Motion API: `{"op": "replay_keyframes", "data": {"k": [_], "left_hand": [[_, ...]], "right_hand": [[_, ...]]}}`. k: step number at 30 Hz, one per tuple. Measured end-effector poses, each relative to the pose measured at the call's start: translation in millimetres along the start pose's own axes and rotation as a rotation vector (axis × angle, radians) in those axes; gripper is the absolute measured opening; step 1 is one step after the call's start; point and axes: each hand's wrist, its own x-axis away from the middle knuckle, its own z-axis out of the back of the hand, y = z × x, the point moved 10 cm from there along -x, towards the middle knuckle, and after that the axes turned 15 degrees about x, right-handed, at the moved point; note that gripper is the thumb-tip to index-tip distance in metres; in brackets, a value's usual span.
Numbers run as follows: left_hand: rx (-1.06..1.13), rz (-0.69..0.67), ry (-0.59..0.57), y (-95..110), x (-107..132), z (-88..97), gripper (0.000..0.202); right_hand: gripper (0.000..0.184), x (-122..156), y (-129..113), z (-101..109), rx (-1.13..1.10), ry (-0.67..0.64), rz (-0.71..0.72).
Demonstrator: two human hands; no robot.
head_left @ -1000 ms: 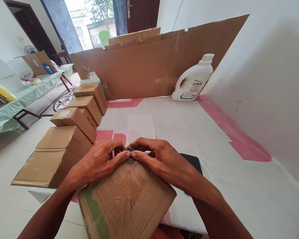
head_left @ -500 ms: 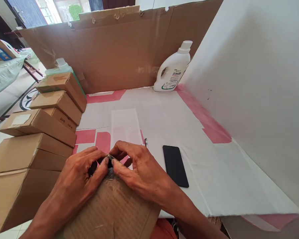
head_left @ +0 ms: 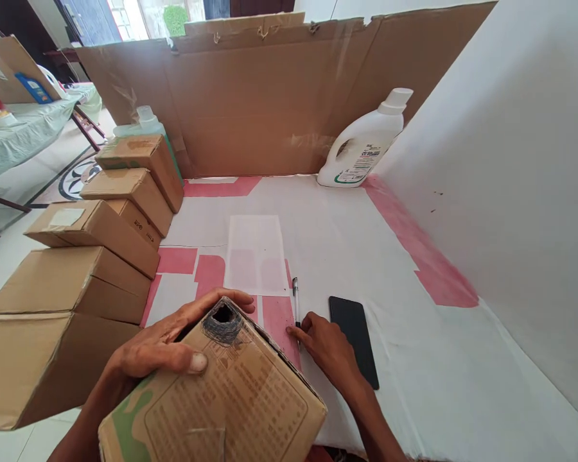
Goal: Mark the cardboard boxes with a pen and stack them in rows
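Observation:
My left hand grips a brown cardboard box, thumb on the printed face and fingers over the far edge. The box is tilted towards me. Near its upper corner is a small dark hole, ringed by black scribbled pen strokes. My right hand is low over the table, its fingers closed around the lower part of a pen. The pen lies against the cloth, pointing away from me. Just right of that hand lies a black phone, partly covered by the wrist.
Several cardboard boxes line the left side, with a greenish bottle behind them. A white detergent bottle leans at the back right. A cardboard panel closes the back; a white wall the right. A pale sheet lies mid-table.
My right hand has left the box corner and moved right and down to the pen. My left hand now holds the box alone, turned so the scribbled hole shows. The view has shifted left.

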Motion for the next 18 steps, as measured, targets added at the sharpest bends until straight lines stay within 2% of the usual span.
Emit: {"op": "replay_keyframes", "data": {"k": [3,5,8,9,11,12,14,16,18], "left_hand": [[0.109,-0.019,0.039,-8,-4,2.8,0.065],[0.127,-0.06,0.089,-9,-5,3.7,0.055],[0.106,-0.112,0.147,-7,-5,-1.5,0.047],[0.094,-0.123,0.166,-6,-5,-4.3,0.045],[0.074,-0.136,0.185,-6,-6,-12.7,0.042],[0.06,-0.137,0.182,-7,-6,-18.7,0.041],[0.011,-0.128,0.155,-8,-6,-33.1,0.045],[-0.071,-0.125,0.149,-10,-3,-45.0,0.052],[-0.152,-0.14,0.163,-9,2,-53.0,0.054]], "right_hand": [[0.018,-4,-4,-3,-0.194,0.09,0.064],[0.02,-2,-2,10,-0.347,0.145,0.072],[0.025,19,3,62,-0.833,0.32,0.074],[0.028,32,2,85,-1.006,0.393,0.101],[0.03,63,-13,128,-1.191,0.465,0.217],[0.029,80,-25,146,-1.214,0.475,0.282],[0.024,113,-50,170,-1.169,0.445,0.382],[0.018,141,-71,178,-1.08,0.4,0.441],[0.017,160,-85,175,-1.013,0.352,0.479]]}}
